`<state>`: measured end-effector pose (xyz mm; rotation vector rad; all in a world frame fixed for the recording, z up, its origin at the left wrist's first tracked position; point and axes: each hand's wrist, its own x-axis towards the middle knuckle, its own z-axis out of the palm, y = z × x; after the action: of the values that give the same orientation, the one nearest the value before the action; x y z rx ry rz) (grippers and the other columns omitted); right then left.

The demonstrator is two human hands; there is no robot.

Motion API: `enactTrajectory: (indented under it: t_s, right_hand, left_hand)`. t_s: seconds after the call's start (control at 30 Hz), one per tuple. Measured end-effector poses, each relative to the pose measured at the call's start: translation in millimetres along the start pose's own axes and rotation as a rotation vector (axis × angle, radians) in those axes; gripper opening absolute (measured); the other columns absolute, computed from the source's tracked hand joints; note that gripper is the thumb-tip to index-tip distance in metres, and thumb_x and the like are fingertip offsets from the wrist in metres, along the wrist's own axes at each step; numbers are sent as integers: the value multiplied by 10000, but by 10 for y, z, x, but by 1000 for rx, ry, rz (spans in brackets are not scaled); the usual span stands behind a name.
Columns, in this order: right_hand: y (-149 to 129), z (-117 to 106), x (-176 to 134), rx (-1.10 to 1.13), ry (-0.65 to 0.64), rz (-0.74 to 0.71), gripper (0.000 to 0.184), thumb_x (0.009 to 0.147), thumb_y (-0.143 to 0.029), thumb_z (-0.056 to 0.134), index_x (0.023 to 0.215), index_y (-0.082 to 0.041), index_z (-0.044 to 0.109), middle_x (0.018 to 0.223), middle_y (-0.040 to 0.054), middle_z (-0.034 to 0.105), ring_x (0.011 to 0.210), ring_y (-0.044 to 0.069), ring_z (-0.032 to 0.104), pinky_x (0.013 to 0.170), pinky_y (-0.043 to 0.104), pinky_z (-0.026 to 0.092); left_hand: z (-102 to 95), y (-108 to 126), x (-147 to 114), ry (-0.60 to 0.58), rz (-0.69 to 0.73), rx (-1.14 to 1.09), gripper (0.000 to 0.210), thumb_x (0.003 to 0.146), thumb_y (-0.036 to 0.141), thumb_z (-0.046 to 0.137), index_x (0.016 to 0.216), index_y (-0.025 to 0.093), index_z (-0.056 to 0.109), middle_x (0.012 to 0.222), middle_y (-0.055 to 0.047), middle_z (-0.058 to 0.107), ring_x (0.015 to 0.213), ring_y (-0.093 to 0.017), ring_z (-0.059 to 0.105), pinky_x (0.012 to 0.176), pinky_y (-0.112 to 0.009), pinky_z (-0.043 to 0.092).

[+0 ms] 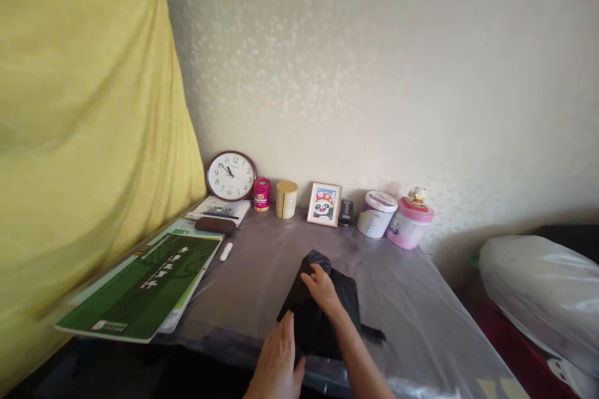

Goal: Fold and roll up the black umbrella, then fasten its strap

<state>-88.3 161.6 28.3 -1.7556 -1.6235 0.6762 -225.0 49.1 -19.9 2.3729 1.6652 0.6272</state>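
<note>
A black fabric item [344,299], perhaps a folded bag or umbrella, lies near the table's front edge. Its kind is not clear; a narrow black strap [373,332] sticks out to the right. My right hand [322,290] rests over its upper part with fingers curled in on the fabric. Along its lower left edge is my left hand [279,355], fingers stretched forward and thumb apart, touching the cloth from the side.
Left on the table [248,287] lie a green book [159,280], a brown case [215,225] and a white stick-like object [226,252]. Along the wall stand a clock [231,176], a pink can [262,194], a yellow-lidded can [286,201], a picture frame [324,204] and tubs [375,215].
</note>
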Motion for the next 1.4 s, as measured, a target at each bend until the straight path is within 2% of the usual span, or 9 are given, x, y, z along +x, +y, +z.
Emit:
enactTrajectory:
  t_s: [0.13,0.27,0.37,0.47,0.73,0.93,1.13,1.27,1.4]
  right_hand:
    - [-53,-18,-33,98,-150,-42,290,819,-300,461,1035,-144,576,633,8,670,604,141,627,599,230,433]
    - [-117,-67,-81,154,-242,-113,253,831,-300,423,945,-172,609,723,26,714,609,130,637,606,229,451]
    - [-142,-92,-115,68,-231,-175,256,837,-291,412,915,-199,638,749,11,721,662,136,646,634,234,450]
    - [-163,-100,-155,11,-216,-244,271,849,-274,398,919,-214,653,766,4,720,733,142,654,681,236,450]
    - [-211,-142,-376,-94,-134,-452,247,866,-255,444,941,-249,680,831,6,709,819,161,612,765,268,460]
    - [-7,-146,-304,-96,-43,-707,254,895,-252,441,893,-222,694,949,38,702,1020,188,561,926,347,417]
    - [183,-115,-2,-232,3,-670,259,902,-268,429,944,-236,682,1061,48,675,1153,223,501,1030,479,288]
    - [237,-114,212,-263,30,-609,304,914,-270,382,942,-242,683,1060,50,674,1164,219,489,1039,482,256]
    - [290,-119,440,-270,23,-530,340,912,-272,346,940,-224,681,1077,52,667,1155,212,495,1022,443,289]
  left_hand:
    - [-112,36,-7,134,27,31,522,731,199,485,1242,130,402,1270,-149,507,1179,-269,482,975,-430,427]
    - [-213,164,115,29,157,9,705,626,177,542,1305,167,353,1407,-110,367,1273,-286,370,1047,-457,347]
    - [-184,171,200,-51,177,-41,881,586,201,548,1392,181,195,1495,-85,178,1349,-302,214,1096,-482,254]
    - [-108,123,229,-85,158,-88,925,577,207,525,1411,183,126,1514,-65,74,1374,-295,118,1119,-484,186]
    - [8,59,201,-167,94,-160,928,515,154,511,1393,132,211,1507,-93,96,1365,-291,165,1124,-433,185]
    - [-156,171,272,-297,15,-103,994,457,40,493,1398,132,185,1502,-114,83,1375,-283,111,1123,-417,183]
    - [-322,284,339,-437,-83,-105,939,504,-14,471,1391,134,203,1491,-153,41,1373,-292,73,1108,-423,193]
    - [-316,276,325,-430,-136,-153,975,490,-34,450,1399,171,163,1493,-134,58,1370,-268,128,1098,-392,216]
    - [-191,235,302,-393,-144,-128,1040,440,-30,445,1404,108,80,1490,-140,93,1365,-255,167,1094,-357,239]
